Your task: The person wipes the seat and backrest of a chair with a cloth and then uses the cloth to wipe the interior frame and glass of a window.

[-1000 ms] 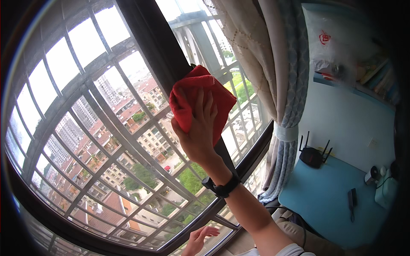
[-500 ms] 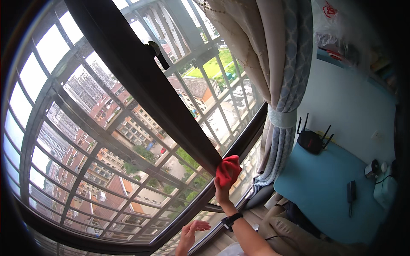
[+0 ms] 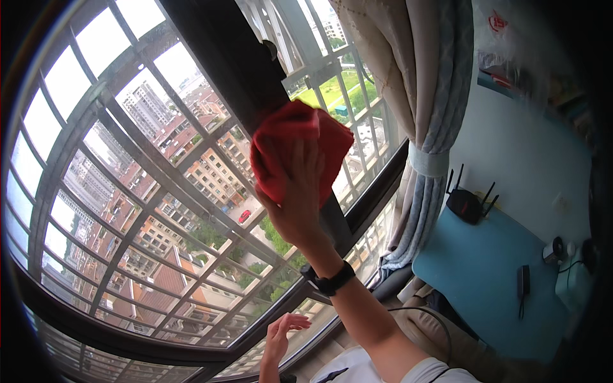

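My right hand (image 3: pixel 299 198) presses a red cloth (image 3: pixel 297 150) flat against the dark window frame post (image 3: pixel 236 64), fingers spread over the cloth. A black wristband sits on that wrist. My left hand (image 3: pixel 279 333) is low down near the sill, fingers apart, holding nothing and resting close to the lower frame. The window glass (image 3: pixel 147 191) with its outer metal grille fills the left of the view.
A tied-back pale curtain (image 3: pixel 418 127) hangs right of the window. Below it a light blue table (image 3: pixel 491 281) carries a black router (image 3: pixel 469 204), a dark remote (image 3: pixel 523 281) and small devices with cables at the far right.
My right hand with the red cloth has moved up the dark frame post from near the sill to mid-height. The view has shifted with my head.
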Motion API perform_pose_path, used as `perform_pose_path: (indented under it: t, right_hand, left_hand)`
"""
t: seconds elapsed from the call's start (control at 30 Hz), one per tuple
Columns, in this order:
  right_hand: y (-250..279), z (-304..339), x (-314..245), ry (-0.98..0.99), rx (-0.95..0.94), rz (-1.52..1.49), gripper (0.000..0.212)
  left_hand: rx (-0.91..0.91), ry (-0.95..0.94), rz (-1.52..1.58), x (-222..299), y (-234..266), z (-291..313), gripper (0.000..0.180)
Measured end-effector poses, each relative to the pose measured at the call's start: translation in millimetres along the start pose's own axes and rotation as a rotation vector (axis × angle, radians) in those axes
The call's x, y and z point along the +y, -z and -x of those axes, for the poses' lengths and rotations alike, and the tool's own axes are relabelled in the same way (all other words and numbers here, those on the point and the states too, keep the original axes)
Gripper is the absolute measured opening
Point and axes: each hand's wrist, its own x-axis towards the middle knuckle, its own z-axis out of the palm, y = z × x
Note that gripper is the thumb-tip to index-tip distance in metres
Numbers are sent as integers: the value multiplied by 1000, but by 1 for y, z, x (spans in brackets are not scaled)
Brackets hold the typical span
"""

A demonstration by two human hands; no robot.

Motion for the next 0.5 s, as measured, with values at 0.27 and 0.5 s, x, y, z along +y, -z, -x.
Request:
perform_pose_path:
  t: [0.27,0.5]
  right_hand:
    - [-40,226,79,-660,-65,-98,80]
    - [-80,233,48,-750,183,-355,86]
  left_hand:
    - [-30,37,14,-17,13,16,49]
    - [-72,7,98,-36,41,46,49]
